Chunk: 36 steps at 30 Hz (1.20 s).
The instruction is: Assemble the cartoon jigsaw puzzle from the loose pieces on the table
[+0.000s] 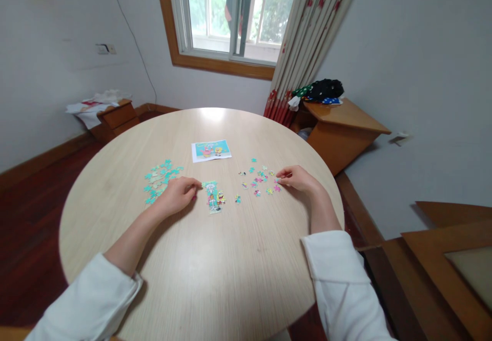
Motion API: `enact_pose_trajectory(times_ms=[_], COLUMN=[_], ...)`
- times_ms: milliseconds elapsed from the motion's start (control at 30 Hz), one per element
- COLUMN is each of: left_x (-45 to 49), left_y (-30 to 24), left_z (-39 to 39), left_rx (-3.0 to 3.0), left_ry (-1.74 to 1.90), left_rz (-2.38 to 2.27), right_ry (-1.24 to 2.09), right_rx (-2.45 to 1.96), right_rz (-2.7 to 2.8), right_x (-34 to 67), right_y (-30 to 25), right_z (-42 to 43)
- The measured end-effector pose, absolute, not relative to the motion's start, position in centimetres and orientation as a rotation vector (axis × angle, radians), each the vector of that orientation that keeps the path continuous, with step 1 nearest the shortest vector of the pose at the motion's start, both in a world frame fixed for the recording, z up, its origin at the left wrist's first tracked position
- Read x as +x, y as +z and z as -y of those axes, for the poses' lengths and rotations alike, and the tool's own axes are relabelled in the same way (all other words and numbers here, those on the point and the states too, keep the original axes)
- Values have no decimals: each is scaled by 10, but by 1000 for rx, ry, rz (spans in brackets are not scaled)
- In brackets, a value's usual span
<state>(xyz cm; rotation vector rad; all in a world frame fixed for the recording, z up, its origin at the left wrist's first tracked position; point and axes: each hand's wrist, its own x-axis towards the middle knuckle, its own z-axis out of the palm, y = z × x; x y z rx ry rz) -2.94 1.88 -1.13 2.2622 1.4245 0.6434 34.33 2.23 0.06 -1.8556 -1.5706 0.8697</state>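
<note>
A partly joined jigsaw puzzle (211, 198) with cartoon figures lies flat on the round wooden table (223, 279). My left hand (177, 195) reaches in from its left side, fingertips at its upper left edge and thumb apart from them. On the right, several loose pink, yellow and teal puzzle pieces (257, 193) are scattered. My right hand (298, 178) is at their right side, thumb and forefinger pinched on what looks like a small puzzle piece, mostly hidden by the fingertips. A single puzzle piece (238, 198) sits just right of the joined part.
Mostly teal puzzle pieces (156, 179) form a loose pile beyond my left hand. Behind the puzzle lies a printed reference picture (211, 150). A wooden cabinet (338, 131) with cloths on top stands past the table's right edge, near a curtain (307, 28).
</note>
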Motion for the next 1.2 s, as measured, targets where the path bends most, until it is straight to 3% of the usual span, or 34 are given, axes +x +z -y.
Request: enact_pose_trajectory(times_ms=[800, 1200], left_x=[-29, -29], left_y=[-10, -12], left_z=[-18, -19], left_rx=[2289, 2292], left_ry=[556, 560], left_rz=[-1432, -1431], right_ry=[576, 580], right_rx=[-2134, -1843], right_rz=[1733, 1717], right_x=[333, 319], right_y=[8, 7], right_z=[-25, -23])
